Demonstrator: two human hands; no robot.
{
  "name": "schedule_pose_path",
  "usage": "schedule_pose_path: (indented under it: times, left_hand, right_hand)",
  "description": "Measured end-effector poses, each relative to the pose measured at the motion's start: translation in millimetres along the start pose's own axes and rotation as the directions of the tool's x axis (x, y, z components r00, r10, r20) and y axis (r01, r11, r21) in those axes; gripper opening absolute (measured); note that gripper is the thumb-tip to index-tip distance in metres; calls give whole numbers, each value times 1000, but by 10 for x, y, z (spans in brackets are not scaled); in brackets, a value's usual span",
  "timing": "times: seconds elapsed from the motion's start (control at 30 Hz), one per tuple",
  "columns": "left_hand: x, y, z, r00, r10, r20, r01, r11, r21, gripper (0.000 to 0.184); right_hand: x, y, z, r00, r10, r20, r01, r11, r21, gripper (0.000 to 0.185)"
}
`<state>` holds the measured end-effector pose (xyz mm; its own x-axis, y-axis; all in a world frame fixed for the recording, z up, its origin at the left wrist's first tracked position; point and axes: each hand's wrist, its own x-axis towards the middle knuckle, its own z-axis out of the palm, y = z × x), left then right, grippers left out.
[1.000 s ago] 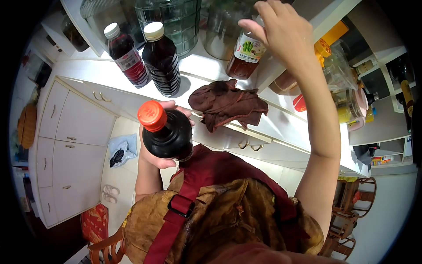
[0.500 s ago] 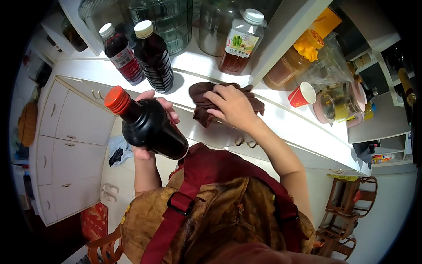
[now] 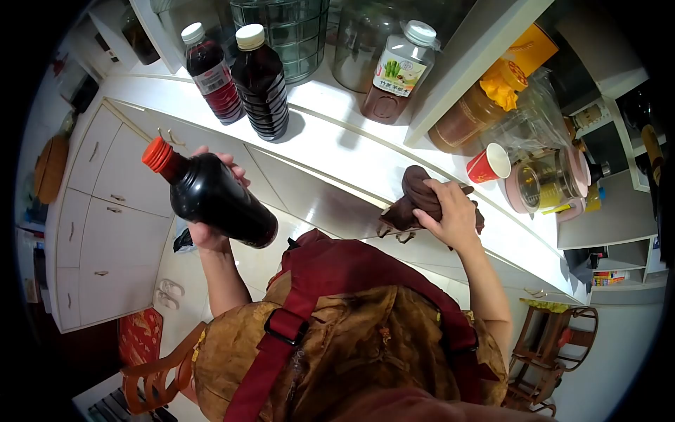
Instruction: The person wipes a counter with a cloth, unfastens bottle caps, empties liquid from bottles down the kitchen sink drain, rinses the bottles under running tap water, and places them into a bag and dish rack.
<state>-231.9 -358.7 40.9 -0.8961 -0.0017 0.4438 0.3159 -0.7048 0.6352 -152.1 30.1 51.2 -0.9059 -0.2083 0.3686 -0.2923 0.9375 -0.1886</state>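
A dark bottle with a red-orange cap [image 3: 218,204] is tilted in my left hand [image 3: 211,235], whose fingers wrap round its far side. It is held in the air in front of the white counter [image 3: 337,151]. At the counter's front edge my right hand [image 3: 450,214] grips a bunched dark brown cloth [image 3: 415,197], part of which hangs over the edge. Two dark-filled plastic bottles with white caps, one with a label [image 3: 211,77] and one ribbed [image 3: 260,84], stand on the counter. A square labelled bottle [image 3: 401,74] is farther right.
Large glass jars [image 3: 295,35] stand behind the bottles. Right of an upright panel [image 3: 478,63] are a brown jar with a yellow cover [image 3: 464,112], a red paper cup [image 3: 489,164] and a glass pot [image 3: 541,184]. A wooden chair [image 3: 151,373] is behind me on the left.
My right hand has slid the cloth to the right along the counter edge. My left hand has carried the dark bottle a little to the left, away from the counter bottles.
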Motion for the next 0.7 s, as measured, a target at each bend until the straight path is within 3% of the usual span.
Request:
schedule_pose_path:
  times: [0.13, 0.33, 0.4, 0.53, 0.7]
  left_hand:
    - [69, -58, 192, 999, 12, 51, -24, 968, 251, 107]
    - [301, -595, 640, 974, 149, 168, -223, 748, 626, 100]
    - [401, -725, 769, 967, 142, 211, -244, 750, 614, 94]
    - [593, -985, 942, 992, 73, 106, -118, 844, 523, 91]
    - [956, -1252, 998, 970, 217, 107, -239, 793, 561, 89]
  right_hand:
    - [-21, -18, 37, 1000, 15, -4, -15, 1000, -24, 53]
    - [-50, -12, 59, 998, -22, -67, 21, 1000, -16, 52]
    - [-61, -6, 58, 997, -26, -74, 25, 1000, -17, 52]
    - [-74, 1, 60, 996, -30, -83, 29, 1000, -12, 52]
    - [-82, 8, 54, 995, -42, -94, 40, 999, -16, 52]
